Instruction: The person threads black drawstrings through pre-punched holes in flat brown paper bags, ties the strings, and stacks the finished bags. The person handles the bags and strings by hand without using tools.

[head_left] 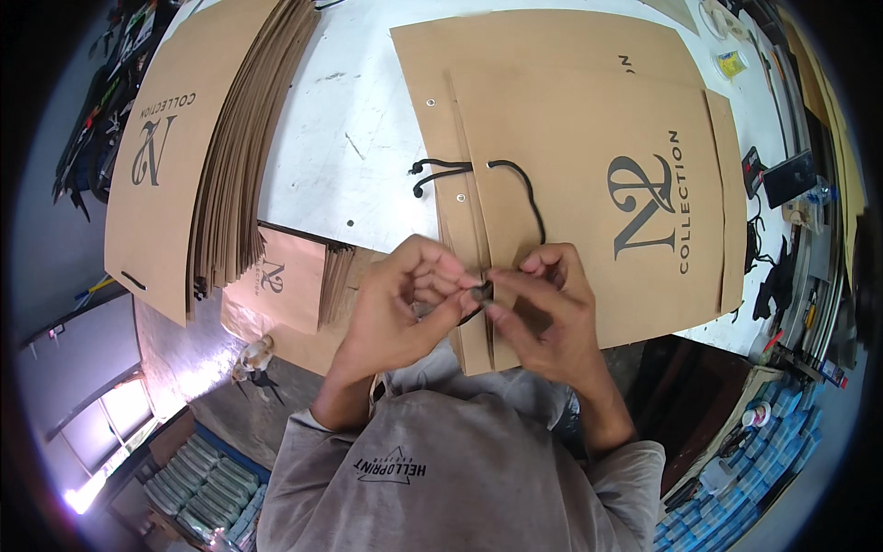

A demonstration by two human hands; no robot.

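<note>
A flat brown paper bag (pixel 570 120) with dark printing lies in front of me, its left edge folded and set with small metal eyelets. Black cord (pixel 522 179) runs through one eyelet and curves down toward my hands; knotted ends stick out to the left. Over the lower part of that edge, my left hand (pixel 409 299) pinches the dark cord end between thumb and fingertips. My right hand (pixel 547 308) meets it from the other side, thumb and forefinger closed on the same cord. The fingertips partly hide the cord and any eyelet beneath them.
A thick stack of brown bags (pixel 225 156) stands at the left of the white table (pixel 340 120), with smaller bags (pixel 285 276) below it. A yellow tub (pixel 731 64) and a dark phone-like device (pixel 789 179) lie at the right. A cat (pixel 255 357) is on the floor.
</note>
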